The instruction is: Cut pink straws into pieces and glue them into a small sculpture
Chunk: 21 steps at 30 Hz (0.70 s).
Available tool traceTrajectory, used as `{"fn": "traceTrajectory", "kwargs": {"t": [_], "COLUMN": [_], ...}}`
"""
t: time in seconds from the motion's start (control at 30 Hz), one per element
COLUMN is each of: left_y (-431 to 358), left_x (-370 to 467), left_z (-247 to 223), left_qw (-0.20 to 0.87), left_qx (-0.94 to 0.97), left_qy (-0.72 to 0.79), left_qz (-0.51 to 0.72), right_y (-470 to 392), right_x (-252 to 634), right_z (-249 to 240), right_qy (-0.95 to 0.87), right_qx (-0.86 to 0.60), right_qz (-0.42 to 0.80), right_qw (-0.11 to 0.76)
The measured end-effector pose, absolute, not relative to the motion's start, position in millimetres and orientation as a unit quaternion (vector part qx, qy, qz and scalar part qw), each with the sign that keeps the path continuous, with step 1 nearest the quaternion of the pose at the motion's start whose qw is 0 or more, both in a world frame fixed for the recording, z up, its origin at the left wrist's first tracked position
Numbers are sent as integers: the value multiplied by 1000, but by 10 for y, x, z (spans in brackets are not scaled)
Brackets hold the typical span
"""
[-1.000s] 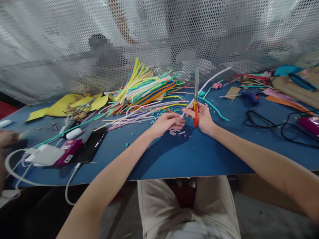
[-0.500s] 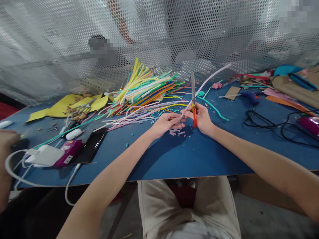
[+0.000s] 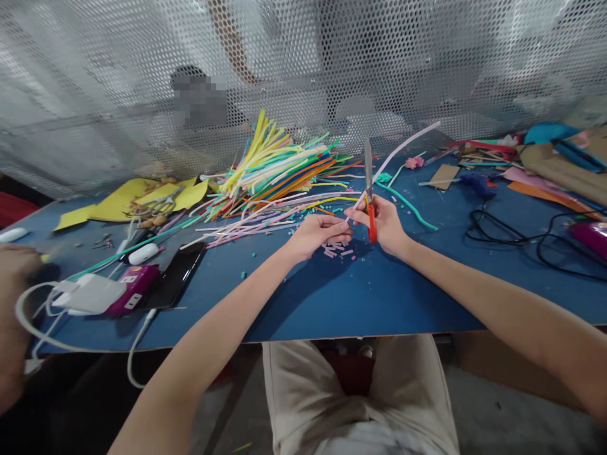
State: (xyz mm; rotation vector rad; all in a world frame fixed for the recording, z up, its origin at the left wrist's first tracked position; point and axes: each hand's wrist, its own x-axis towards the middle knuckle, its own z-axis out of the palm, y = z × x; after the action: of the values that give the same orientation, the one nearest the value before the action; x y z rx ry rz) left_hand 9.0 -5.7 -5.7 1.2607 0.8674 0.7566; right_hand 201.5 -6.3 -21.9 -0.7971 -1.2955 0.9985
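Note:
A pale lilac pipe cleaner (image 3: 403,144) slants up and away to the right from between my two hands. Its near end is pinched by the fingertips of my left hand (image 3: 322,235). My right hand (image 3: 383,222) is closed around red-handled scissors (image 3: 368,167), blades pointing away from me, and its thumb and finger also pinch the pipe cleaner close to the left fingertips. Short lilac cut pieces (image 3: 334,249) lie on the blue table below the left fingers. The spot where the fingertips meet is partly hidden.
A big bundle of coloured pipe cleaners (image 3: 279,167) lies at the back against a perforated metal screen (image 3: 294,57). To the left are a black phone (image 3: 183,272), a white charger (image 3: 90,294) and another person's arm (image 3: 14,297). A blue glue gun (image 3: 478,186) with black cable lies right.
Both hands keep their grip in nearly the same place, with only tiny finger movement. The whole view has shifted slightly.

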Motion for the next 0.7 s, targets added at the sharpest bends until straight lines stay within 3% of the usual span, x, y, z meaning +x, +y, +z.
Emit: {"fn": "traceTrajectory", "kwargs": {"t": [0.53, 0.7], "left_y": [-60, -73], "left_x": [114, 79], "left_z": [-80, -53], "left_qw": [670, 645], "left_qx": [547, 586], "left_qy": [359, 387], "left_qz": [351, 301], "right_y": [-55, -56], "right_x": [2036, 2031], "right_z": [-197, -207], "right_qy": [-565, -564], "right_qx": [-335, -339], "right_qz": [442, 442], "right_qw": [611, 609]}}
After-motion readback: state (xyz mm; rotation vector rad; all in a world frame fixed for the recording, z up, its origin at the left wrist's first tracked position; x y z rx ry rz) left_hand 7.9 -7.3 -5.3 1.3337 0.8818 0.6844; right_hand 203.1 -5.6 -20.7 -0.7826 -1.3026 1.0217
